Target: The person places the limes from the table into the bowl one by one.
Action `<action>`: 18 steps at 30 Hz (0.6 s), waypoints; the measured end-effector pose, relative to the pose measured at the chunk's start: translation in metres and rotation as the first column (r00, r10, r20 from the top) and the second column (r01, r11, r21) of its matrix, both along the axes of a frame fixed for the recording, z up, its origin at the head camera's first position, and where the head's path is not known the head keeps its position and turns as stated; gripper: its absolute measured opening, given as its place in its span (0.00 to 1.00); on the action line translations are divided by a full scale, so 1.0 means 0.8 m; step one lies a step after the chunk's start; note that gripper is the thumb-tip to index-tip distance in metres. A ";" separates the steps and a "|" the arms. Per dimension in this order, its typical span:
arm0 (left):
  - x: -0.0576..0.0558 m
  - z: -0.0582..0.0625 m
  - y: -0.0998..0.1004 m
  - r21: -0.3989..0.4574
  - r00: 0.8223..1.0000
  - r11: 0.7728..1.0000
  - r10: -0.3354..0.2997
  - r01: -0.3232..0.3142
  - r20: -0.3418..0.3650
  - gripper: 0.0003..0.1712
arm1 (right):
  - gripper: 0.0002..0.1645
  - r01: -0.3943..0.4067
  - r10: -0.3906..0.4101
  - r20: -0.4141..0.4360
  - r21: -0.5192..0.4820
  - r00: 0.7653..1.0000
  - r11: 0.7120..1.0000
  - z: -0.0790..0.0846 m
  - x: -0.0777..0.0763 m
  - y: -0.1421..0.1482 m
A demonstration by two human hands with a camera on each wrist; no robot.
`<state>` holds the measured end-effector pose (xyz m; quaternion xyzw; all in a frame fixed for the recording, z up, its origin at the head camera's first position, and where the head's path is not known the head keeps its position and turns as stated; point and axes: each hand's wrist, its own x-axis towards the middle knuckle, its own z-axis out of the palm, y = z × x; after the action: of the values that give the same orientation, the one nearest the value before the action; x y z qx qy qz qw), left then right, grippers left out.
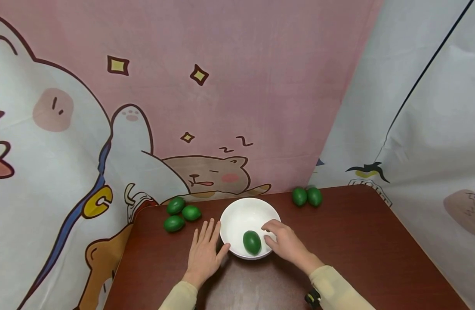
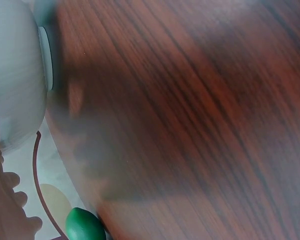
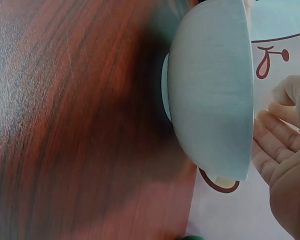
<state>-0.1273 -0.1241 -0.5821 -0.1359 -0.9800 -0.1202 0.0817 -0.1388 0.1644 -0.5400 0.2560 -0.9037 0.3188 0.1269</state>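
Observation:
A white bowl (image 1: 237,215) stands on the table with one green lime (image 1: 252,242) lying inside it, towards the near side. My right hand (image 1: 289,245) hovers at the bowl's right rim, its fingers loosely bent over the inside and nothing between them. In the right wrist view that hand (image 3: 290,160) shows beside the bowl's rim, palm and fingers visible. On the other side, my left hand (image 1: 205,254) has its fingers spread and straight, the thumb right by the left rim. The left wrist view shows the bowl's outer wall (image 2: 15,70) close to the fingers.
Three green limes (image 1: 174,223) lie together at the back left of the brown table (image 1: 361,241). Two more limes (image 1: 299,196) sit side by side at the back right. A cartoon-printed cloth (image 1: 260,86) hangs behind the table. Near the right sleeve is a small black object (image 1: 312,297).

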 end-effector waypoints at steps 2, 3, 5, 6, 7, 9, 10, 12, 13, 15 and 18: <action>0.000 0.000 0.000 0.001 1.000 1.000 0.000 0.000 0.002 0.45 | 0.13 0.012 -0.012 -0.008 -0.008 1.000 1.000 0.001 0.000 0.002; 0.000 0.000 0.000 0.000 1.000 1.000 0.000 0.000 0.000 0.45 | 0.13 0.022 -0.022 -0.007 -0.009 1.000 1.000 0.002 0.000 0.003; 0.001 0.000 0.000 -0.002 1.000 1.000 0.000 0.000 -0.003 0.45 | 0.14 0.041 -0.041 -0.007 -0.014 0.999 0.999 0.003 0.000 0.005; 0.001 0.001 0.000 -0.002 1.000 1.000 0.000 0.000 -0.005 0.45 | 0.14 0.048 -0.049 -0.011 -0.017 0.999 0.999 0.003 0.000 0.006; 0.001 0.001 0.000 -0.002 1.000 1.000 0.000 0.000 -0.005 0.45 | 0.14 0.054 -0.054 -0.014 -0.023 0.998 0.998 0.004 0.000 0.007; 0.001 0.000 0.000 -0.003 1.000 1.000 0.000 0.000 -0.008 0.44 | 0.15 0.060 -0.061 -0.026 -0.042 0.998 0.997 0.004 -0.001 0.010; 0.001 0.000 0.000 -0.003 1.000 1.000 0.001 -0.001 -0.008 0.44 | 0.15 0.060 -0.061 -0.031 -0.054 0.998 0.997 0.004 -0.002 0.011; 0.001 0.000 0.001 -0.003 1.000 1.000 0.002 -0.002 -0.007 0.45 | 0.16 0.060 -0.063 -0.036 -0.077 0.997 0.995 0.003 -0.003 0.015; 0.001 0.000 0.001 -0.005 1.000 1.000 0.003 -0.003 -0.008 0.45 | 0.16 0.060 -0.063 -0.036 -0.087 0.997 0.994 0.003 -0.003 0.016; 0.001 0.000 0.001 -0.005 1.000 1.000 0.003 -0.003 -0.008 0.45 | 0.17 0.062 -0.066 -0.038 -0.099 0.997 0.993 0.003 -0.004 0.020; 0.000 -0.001 0.001 -0.003 1.000 1.000 0.001 -0.001 -0.009 0.45 | 0.18 0.066 -0.069 -0.029 -0.105 0.997 0.992 0.004 -0.005 0.024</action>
<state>-0.1271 -0.1237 -0.5830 -0.1361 -0.9799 -0.1179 0.0858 -0.1426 0.1837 -0.5366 0.2234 -0.8919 0.3569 0.1653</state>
